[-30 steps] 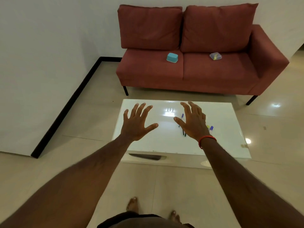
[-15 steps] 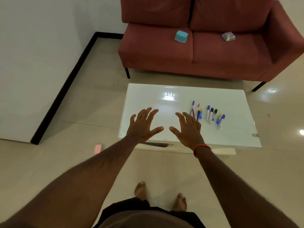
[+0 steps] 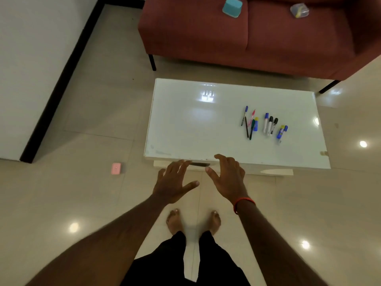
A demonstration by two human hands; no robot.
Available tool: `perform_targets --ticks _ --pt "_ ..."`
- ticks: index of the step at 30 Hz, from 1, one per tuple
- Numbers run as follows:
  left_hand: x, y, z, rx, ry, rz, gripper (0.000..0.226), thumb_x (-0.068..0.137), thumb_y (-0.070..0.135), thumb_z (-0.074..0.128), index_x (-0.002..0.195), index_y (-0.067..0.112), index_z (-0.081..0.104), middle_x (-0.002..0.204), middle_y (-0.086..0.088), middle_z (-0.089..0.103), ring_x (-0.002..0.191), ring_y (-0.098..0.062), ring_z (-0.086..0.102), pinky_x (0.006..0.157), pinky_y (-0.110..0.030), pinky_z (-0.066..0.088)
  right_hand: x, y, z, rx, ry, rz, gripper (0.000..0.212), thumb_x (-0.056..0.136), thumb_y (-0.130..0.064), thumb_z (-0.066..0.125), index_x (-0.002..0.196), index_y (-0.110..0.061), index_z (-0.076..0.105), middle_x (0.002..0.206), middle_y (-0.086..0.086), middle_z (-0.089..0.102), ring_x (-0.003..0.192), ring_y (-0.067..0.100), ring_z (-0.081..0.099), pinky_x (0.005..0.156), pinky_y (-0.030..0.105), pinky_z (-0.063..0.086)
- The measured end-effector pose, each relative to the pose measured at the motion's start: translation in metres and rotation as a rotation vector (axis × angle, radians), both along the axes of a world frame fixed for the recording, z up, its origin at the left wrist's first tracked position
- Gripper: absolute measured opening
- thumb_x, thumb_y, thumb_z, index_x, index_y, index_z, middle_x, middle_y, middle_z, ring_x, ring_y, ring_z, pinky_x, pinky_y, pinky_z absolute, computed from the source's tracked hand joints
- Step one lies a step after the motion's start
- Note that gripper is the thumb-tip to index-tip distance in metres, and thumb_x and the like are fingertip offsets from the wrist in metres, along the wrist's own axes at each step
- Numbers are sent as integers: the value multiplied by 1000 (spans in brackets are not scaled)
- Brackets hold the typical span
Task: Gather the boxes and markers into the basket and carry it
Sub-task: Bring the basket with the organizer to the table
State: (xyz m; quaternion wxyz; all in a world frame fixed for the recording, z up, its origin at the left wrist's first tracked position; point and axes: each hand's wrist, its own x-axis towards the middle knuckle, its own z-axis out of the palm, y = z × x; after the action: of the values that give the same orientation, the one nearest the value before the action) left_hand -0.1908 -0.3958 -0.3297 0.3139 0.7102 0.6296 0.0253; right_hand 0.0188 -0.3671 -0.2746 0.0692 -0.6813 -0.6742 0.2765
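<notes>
Nearest, at the bottom centre of the frame, two bare feet [image 3: 174,220] stand side by side on the glossy tiled floor [image 3: 82,203]. Black trousers [image 3: 165,265] show below them at the picture's lower edge. Both forearms reach up from the lower corners toward mid-frame.

Left hand [image 3: 173,182]: palm down, fingers [image 3: 181,166] spread and nearly straight, thumb out to the right. It holds nothing.

Right hand [image 3: 228,178]: palm down, fingers [image 3: 225,159] spread and slightly bent, thumb out to the left. It holds nothing. A red wristband [image 3: 244,203] circles this wrist.

The two hands are near each other but apart. In the picture their fingertips meet the near edge of the white counter [image 3: 185,124]; contact with that edge cannot be confirmed.

Left of the hands, a small pink box [image 3: 116,168] lies on the floor, well apart from the counter.

Markers [image 3: 263,124] lie on the right half of the counter in a loose row. Their long axes run roughly near to far, and some touch their neighbours.

Beyond the counter, across the top of the frame, stands a red sofa [image 3: 195,38]. A teal box [image 3: 232,7] rests on its left seat cushion. A clear box [image 3: 299,10] with something yellow inside rests on the right cushion, well apart from the teal one. A white wall [image 3: 31,58] with black skirting [image 3: 70,69] fills the upper left.
</notes>
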Motion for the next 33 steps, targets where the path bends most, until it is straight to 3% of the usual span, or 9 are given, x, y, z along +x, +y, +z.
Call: perform_targets --ticks 5,14,27,33 --pt "2 -8 -40 -133 -74 41 86 87 81 37 155 31 21 160 4 33 147 -21 30 111 -57 32 0 -8 -58 -199 46 -5 57 93 -59 51 140 -27 43 136 5 46 128 25 40 103 44 33" --pt "13 -2 -165 -282 -101 139 81 91 74 41 156 31 21 161 4 33 148 -22 31 114 -57 29 -6 -15 -204 -383 81 45 56 94 -62 44 141 -31 39 145 4 42 133 24 38 106 45 35" --pt "-21 42 -363 -268 -62 222 84 89 77 39 156 30 21 162 0 33 147 -25 32 111 -59 31 12 31 -422 -395 116 -41 61 94 -59 50 144 -26 39 151 9 33 137 31 35 105 49 39" --pt "-47 78 -418 -276 -49 421 83 90 70 46 155 22 24 162 -7 29 147 -32 30 111 -61 34 15 92 -489 -374 122 -200 71 93 -53 58 149 -15 36 155 15 26 143 36 25 113 46 29"
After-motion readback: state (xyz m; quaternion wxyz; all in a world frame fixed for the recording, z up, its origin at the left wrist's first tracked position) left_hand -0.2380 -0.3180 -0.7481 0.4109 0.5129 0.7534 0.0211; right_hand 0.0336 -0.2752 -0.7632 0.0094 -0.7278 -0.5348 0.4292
